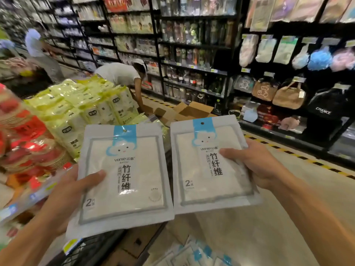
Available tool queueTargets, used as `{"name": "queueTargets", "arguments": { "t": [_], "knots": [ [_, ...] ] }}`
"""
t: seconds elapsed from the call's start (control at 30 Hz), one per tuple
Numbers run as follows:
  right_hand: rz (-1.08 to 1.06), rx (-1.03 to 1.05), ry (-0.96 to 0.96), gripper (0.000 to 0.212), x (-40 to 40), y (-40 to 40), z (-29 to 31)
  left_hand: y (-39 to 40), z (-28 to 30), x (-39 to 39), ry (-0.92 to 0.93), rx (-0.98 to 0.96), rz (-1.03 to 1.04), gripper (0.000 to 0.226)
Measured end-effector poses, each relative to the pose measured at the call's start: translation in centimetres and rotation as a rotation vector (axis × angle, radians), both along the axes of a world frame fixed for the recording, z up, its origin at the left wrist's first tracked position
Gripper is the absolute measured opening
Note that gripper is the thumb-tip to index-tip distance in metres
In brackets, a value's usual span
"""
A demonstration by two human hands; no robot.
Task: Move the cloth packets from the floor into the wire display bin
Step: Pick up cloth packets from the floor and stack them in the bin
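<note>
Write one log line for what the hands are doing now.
left hand: holds left packet | right hand: holds right packet | more packets: on floor

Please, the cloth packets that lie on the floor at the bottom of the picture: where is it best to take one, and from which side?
Probably at a side edge, reached from above. The packets on the floor are flat and overlapping, so a thumb goes on the face and fingers slide beneath, as the left hand and right hand hold theirs. The small hanging hole seems too weak.
</note>
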State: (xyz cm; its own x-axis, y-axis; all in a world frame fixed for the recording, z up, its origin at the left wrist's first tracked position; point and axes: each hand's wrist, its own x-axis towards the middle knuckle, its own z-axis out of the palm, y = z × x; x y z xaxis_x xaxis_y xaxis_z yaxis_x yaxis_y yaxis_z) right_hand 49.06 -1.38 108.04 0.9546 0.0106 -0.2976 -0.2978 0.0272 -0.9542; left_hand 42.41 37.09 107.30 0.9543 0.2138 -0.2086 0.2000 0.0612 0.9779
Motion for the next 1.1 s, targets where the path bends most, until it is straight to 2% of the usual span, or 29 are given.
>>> {"name": "queueTargets", "arguments": {
  "t": [0.23,0.27,0.37,0.43,0.5,0.6,0.7,0.8,0.93,1.07,1.1],
  "knots": [
    [0.246,-0.001,-0.041,0.026,-1.9,10.0,3.6,6.5,3.2,-11.1,-0.048,0.015,0.288,0.024],
    [0.283,-0.002,-0.041,0.026,-2.3,11.2,3.9,6.9,3.3,-12.8,-0.063,0.010,0.309,0.031],
    [0.397,0.011,-0.022,0.027,-3.7,14.1,4.7,6.9,3.6,-17.9,-0.045,0.025,0.411,0.100],
    [0.473,0.019,-0.020,0.028,-4.7,15.2,5.2,6.6,3.6,-21.2,-0.059,-0.008,0.483,0.112],
    [0.532,0.037,-0.027,0.026,-5.9,15.8,5.6,5.6,3.9,-24.4,-0.060,-0.015,0.540,0.106],
    [0.624,0.048,-0.041,0.024,-7.6,15.9,5.7,3.6,4.2,-29.2,-0.082,-0.011,0.609,0.067],
    [0.701,0.046,-0.047,0.028,-9.5,15.7,5.6,1.1,4.3,-33.3,-0.062,0.056,0.743,0.057],
    [0.797,0.059,-0.041,0.027,-12.1,15.7,5.6,-1.3,4.6,-37.6,-0.034,0.066,0.841,0.036],
    [0.906,0.076,-0.052,0.032,-15.5,16.4,5.6,-3.9,5.3,-43.6,-0.050,0.038,0.906,0.038],
    [1.007,0.091,-0.075,0.028,-19.8,18.1,5.9,-5.7,5.6,-49.6,-0.076,0.054,0.916,0.069],
    [1.041,0.085,-0.076,0.027,-21.1,18.7,6.0,-6.0,5.5,-51.1,-0.078,0.042,0.948,0.063]
  ]
}}
